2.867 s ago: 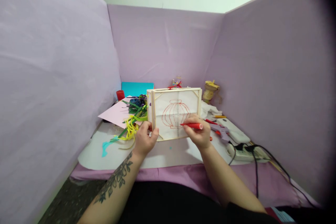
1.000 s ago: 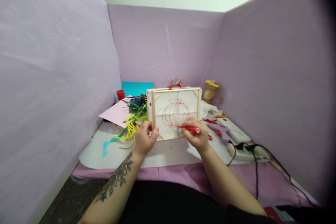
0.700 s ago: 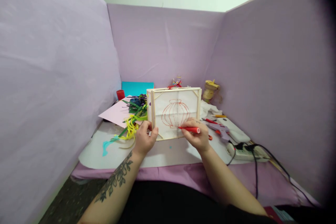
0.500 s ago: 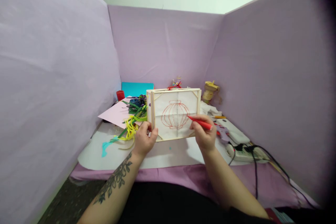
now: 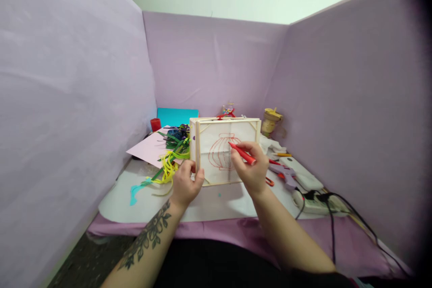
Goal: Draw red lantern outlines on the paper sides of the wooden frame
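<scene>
A box-like wooden frame with white panels (image 5: 205,137) is held upright above the table. Its front panel bears a red outline of a ribbed lantern (image 5: 216,155), partly hidden behind my right hand. My left hand (image 5: 186,183) grips the lower left corner of the frame, thumb in front. Pinched in my right hand (image 5: 251,168) is a red marker (image 5: 243,153), its tip at the upper middle of the lantern drawing.
Yellow and green strips (image 5: 168,165) and a pink sheet (image 5: 148,146) lie at the left. A glue gun (image 5: 286,173), a power strip (image 5: 317,202) with black cables and a yellow cup (image 5: 271,121) are at the right. Purple panels enclose the table.
My right hand has moved left with the red marker, from the drawing's right side to its upper middle. The whole view has shifted slightly; my left hand keeps its hold.
</scene>
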A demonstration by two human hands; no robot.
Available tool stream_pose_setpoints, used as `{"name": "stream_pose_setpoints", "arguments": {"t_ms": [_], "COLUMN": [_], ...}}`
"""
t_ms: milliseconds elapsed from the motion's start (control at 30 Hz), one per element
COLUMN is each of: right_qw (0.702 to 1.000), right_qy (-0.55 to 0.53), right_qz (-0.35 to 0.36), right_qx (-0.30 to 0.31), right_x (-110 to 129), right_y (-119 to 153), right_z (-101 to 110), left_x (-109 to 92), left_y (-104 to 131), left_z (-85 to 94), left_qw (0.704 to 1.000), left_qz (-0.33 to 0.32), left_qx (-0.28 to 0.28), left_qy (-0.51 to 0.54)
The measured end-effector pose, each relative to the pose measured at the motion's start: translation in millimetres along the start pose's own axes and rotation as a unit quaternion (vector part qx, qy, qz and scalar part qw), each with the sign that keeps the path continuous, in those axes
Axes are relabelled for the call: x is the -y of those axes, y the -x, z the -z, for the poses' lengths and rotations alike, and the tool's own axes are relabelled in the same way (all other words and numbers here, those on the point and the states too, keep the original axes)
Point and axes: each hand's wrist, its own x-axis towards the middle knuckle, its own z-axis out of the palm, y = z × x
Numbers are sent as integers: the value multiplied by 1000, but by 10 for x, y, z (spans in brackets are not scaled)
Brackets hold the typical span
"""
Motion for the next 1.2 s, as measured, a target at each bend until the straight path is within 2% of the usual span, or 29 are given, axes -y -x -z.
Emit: {"name": "stream_pose_setpoints", "arguments": {"t_ms": [467, 800, 1200], "right_qw": [999, 998, 998], "right_qy": [46, 58, 57], "right_qz": [-28, 6, 9], "right_qx": [1, 23, 33], "right_x": [-24, -35, -20], "right_y": [-21, -31, -40], "right_z": [-58, -61, -46], "left_x": [-8, -22, -24], "left_y": [19, 19, 17], "left_z": [11, 6, 13], "left_qw": [1000, 1000, 999], "left_qz": [0, 0, -13], "left_qx": [15, 15, 11], "left_qy": [-13, -10, -27]}}
